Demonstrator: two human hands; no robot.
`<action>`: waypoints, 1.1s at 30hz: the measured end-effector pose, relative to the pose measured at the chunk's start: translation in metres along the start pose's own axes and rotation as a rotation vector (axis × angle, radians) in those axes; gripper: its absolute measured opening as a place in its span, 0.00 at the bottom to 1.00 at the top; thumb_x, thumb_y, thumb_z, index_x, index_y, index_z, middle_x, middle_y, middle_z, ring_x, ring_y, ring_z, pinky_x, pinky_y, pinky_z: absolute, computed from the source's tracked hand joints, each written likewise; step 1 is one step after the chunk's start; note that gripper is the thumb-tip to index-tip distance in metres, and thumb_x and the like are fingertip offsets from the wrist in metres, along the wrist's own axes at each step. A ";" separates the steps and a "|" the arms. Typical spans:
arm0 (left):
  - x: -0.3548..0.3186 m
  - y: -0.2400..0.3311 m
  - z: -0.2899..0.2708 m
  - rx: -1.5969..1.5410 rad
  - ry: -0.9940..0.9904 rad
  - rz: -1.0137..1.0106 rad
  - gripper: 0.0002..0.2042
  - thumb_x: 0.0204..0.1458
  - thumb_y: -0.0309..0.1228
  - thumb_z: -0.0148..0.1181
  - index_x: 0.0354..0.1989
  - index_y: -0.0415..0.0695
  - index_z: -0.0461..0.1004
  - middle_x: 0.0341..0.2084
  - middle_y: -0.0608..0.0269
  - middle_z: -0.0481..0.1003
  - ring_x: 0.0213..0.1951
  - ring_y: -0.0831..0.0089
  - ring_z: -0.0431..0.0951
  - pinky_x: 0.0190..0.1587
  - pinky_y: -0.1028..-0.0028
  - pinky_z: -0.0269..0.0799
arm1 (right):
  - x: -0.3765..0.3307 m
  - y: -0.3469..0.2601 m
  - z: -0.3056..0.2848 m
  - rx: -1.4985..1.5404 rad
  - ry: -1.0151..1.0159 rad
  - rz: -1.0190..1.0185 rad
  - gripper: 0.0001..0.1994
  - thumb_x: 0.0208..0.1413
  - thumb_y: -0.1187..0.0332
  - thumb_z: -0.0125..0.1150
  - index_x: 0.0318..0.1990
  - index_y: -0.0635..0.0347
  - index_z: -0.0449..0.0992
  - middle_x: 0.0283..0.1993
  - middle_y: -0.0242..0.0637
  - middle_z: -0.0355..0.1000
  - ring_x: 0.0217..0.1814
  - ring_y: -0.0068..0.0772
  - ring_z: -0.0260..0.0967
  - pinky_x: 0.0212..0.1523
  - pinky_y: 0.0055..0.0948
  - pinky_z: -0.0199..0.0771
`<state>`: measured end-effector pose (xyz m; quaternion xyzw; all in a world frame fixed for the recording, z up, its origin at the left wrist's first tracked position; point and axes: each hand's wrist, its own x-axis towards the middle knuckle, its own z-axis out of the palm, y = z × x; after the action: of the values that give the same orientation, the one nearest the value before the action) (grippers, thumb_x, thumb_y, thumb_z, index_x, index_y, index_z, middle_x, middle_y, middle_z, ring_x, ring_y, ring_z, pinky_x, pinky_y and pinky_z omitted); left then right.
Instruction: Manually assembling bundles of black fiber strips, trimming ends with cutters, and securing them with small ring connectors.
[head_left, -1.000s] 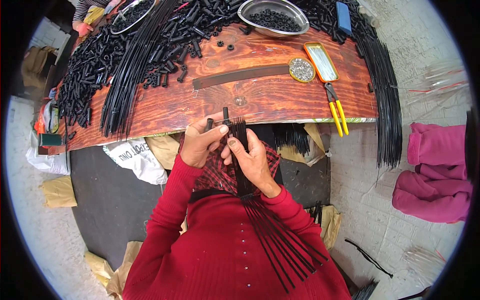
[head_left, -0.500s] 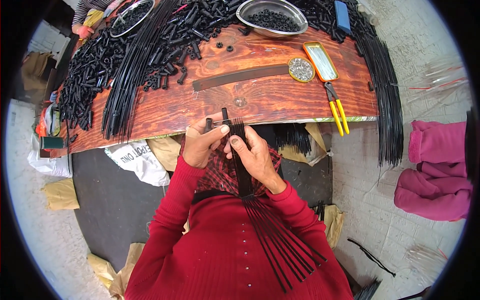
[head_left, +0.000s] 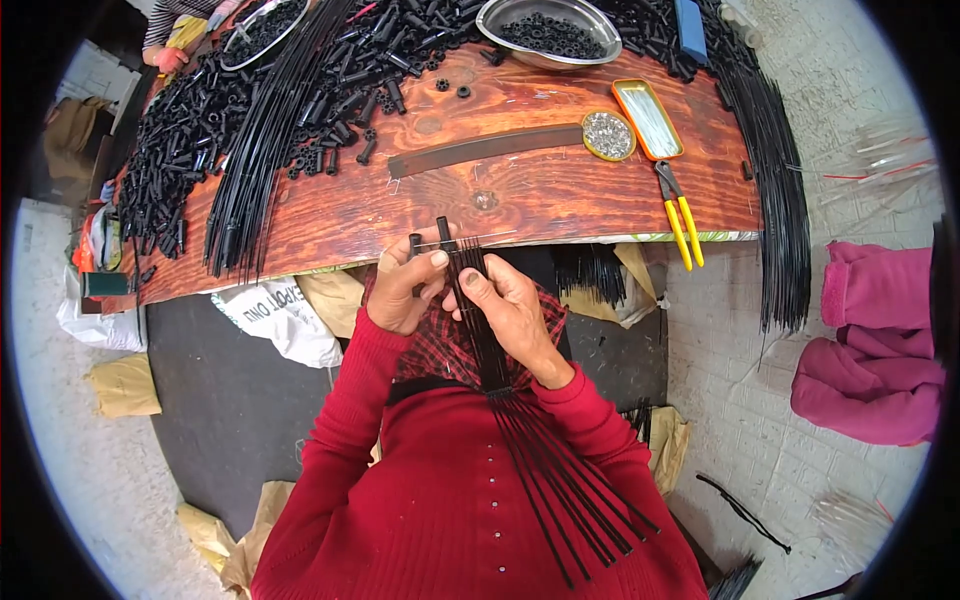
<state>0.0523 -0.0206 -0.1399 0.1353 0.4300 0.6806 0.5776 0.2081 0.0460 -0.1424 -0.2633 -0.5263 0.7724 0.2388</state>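
My left hand (head_left: pixel 400 292) pinches a slim black plastic tube-shaped part (head_left: pixel 444 232) between thumb and fingers, just off the table's near edge. A second dark cylinder end (head_left: pixel 416 243) shows beside its fingertips. Across the tops runs a thin metal wire (head_left: pixel 488 238), sticking out to the right. My right hand (head_left: pixel 510 308) is closed around a bundle of thin black ribs (head_left: pixel 490 368), like umbrella ribs. Their upper tips stand in a row beside the plastic part; whether the wire threads them I cannot tell. Below a joint the ribs fan out over my red sweater.
On the wooden table (head_left: pixel 540 200) lie yellow-handled pliers (head_left: pixel 682 222), an orange tray (head_left: pixel 648 118) of wires, a round dish (head_left: pixel 608 136) of small metal bits and a dark strip (head_left: pixel 480 150). Black parts are heaped behind, with a metal bowl (head_left: pixel 548 58). Someone's gloved hand (head_left: pixel 170 60) shows far left.
The black plastic part in my left hand has tilted slightly leftward, and the rib tips look a little more spread. Both hands keep their hold; the whole view has shifted slightly.
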 end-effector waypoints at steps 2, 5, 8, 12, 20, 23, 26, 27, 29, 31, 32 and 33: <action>-0.001 0.001 -0.003 -0.025 -0.029 -0.010 0.19 0.54 0.26 0.61 0.55 0.36 0.72 0.25 0.72 0.72 0.19 0.86 0.60 0.23 0.83 0.58 | 0.001 -0.001 0.002 0.013 0.002 0.006 0.16 0.68 0.59 0.52 0.44 0.65 0.74 0.33 0.35 0.76 0.34 0.20 0.72 0.37 0.23 0.74; 0.000 -0.002 -0.009 -0.037 -0.065 -0.004 0.19 0.55 0.26 0.60 0.55 0.36 0.72 0.24 0.73 0.70 0.19 0.86 0.60 0.22 0.83 0.58 | 0.001 -0.006 0.002 0.035 -0.012 0.037 0.16 0.68 0.58 0.52 0.44 0.65 0.74 0.33 0.35 0.76 0.34 0.21 0.72 0.37 0.23 0.74; -0.001 -0.001 -0.008 -0.018 -0.068 0.011 0.18 0.55 0.26 0.60 0.55 0.36 0.72 0.23 0.73 0.70 0.19 0.86 0.61 0.22 0.82 0.60 | 0.002 -0.008 0.000 0.039 -0.038 0.052 0.16 0.68 0.58 0.53 0.44 0.65 0.74 0.33 0.35 0.76 0.33 0.21 0.73 0.37 0.23 0.74; 0.001 -0.001 -0.005 0.207 0.018 0.058 0.19 0.55 0.26 0.60 0.55 0.36 0.73 0.21 0.75 0.67 0.19 0.87 0.59 0.22 0.84 0.57 | 0.000 -0.009 -0.003 -0.085 -0.019 0.039 0.16 0.68 0.58 0.53 0.45 0.65 0.74 0.33 0.35 0.77 0.34 0.21 0.73 0.37 0.23 0.74; 0.002 -0.006 -0.006 0.036 -0.007 0.082 0.16 0.55 0.27 0.60 0.53 0.37 0.74 0.18 0.74 0.66 0.17 0.85 0.60 0.21 0.81 0.59 | 0.007 -0.003 -0.005 0.195 -0.084 0.113 0.15 0.68 0.59 0.52 0.45 0.65 0.75 0.35 0.36 0.77 0.35 0.23 0.74 0.38 0.24 0.76; 0.000 -0.005 -0.004 0.007 -0.043 0.081 0.16 0.56 0.26 0.59 0.53 0.38 0.73 0.17 0.72 0.68 0.17 0.84 0.61 0.20 0.79 0.62 | 0.005 -0.007 0.001 0.225 -0.078 0.093 0.15 0.68 0.60 0.52 0.45 0.65 0.74 0.36 0.36 0.77 0.35 0.23 0.74 0.37 0.24 0.77; -0.001 -0.001 0.003 -0.018 -0.051 0.046 0.16 0.57 0.27 0.58 0.53 0.38 0.73 0.19 0.71 0.70 0.18 0.84 0.62 0.21 0.80 0.61 | 0.005 -0.005 0.003 0.204 -0.026 0.074 0.15 0.68 0.60 0.51 0.45 0.65 0.74 0.35 0.36 0.76 0.35 0.23 0.74 0.35 0.23 0.76; -0.001 0.001 0.002 0.078 -0.014 0.047 0.16 0.57 0.27 0.59 0.53 0.38 0.73 0.21 0.71 0.71 0.19 0.84 0.62 0.22 0.81 0.61 | 0.003 -0.006 0.002 0.160 -0.017 0.082 0.15 0.69 0.60 0.51 0.45 0.65 0.74 0.34 0.36 0.76 0.34 0.22 0.74 0.35 0.23 0.76; 0.000 0.003 -0.001 0.176 0.023 0.046 0.15 0.57 0.27 0.59 0.53 0.38 0.74 0.23 0.71 0.73 0.19 0.85 0.62 0.23 0.81 0.60 | 0.002 -0.004 0.002 0.120 -0.007 0.091 0.15 0.69 0.60 0.51 0.45 0.64 0.74 0.33 0.35 0.76 0.33 0.22 0.74 0.34 0.22 0.76; 0.001 0.002 -0.007 0.193 0.008 0.063 0.16 0.56 0.27 0.60 0.53 0.39 0.74 0.26 0.70 0.74 0.20 0.85 0.61 0.23 0.82 0.60 | 0.002 0.001 0.002 0.075 -0.026 0.033 0.17 0.70 0.56 0.49 0.46 0.64 0.73 0.32 0.35 0.76 0.31 0.22 0.73 0.33 0.22 0.75; 0.001 0.003 -0.009 0.195 0.009 0.061 0.16 0.56 0.27 0.60 0.53 0.39 0.74 0.26 0.70 0.74 0.20 0.85 0.61 0.23 0.82 0.60 | 0.002 0.000 0.003 0.078 -0.026 0.033 0.17 0.70 0.56 0.49 0.46 0.64 0.73 0.32 0.35 0.76 0.31 0.22 0.73 0.33 0.22 0.75; 0.002 0.003 -0.010 0.172 -0.011 0.063 0.16 0.56 0.28 0.60 0.53 0.39 0.74 0.26 0.71 0.74 0.20 0.85 0.61 0.24 0.81 0.61 | 0.002 -0.002 0.004 0.067 -0.029 0.045 0.19 0.70 0.54 0.47 0.46 0.64 0.72 0.32 0.36 0.76 0.30 0.22 0.73 0.33 0.22 0.75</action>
<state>0.0433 -0.0231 -0.1439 0.2018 0.4791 0.6583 0.5444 0.2044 0.0451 -0.1398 -0.2556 -0.4977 0.7985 0.2222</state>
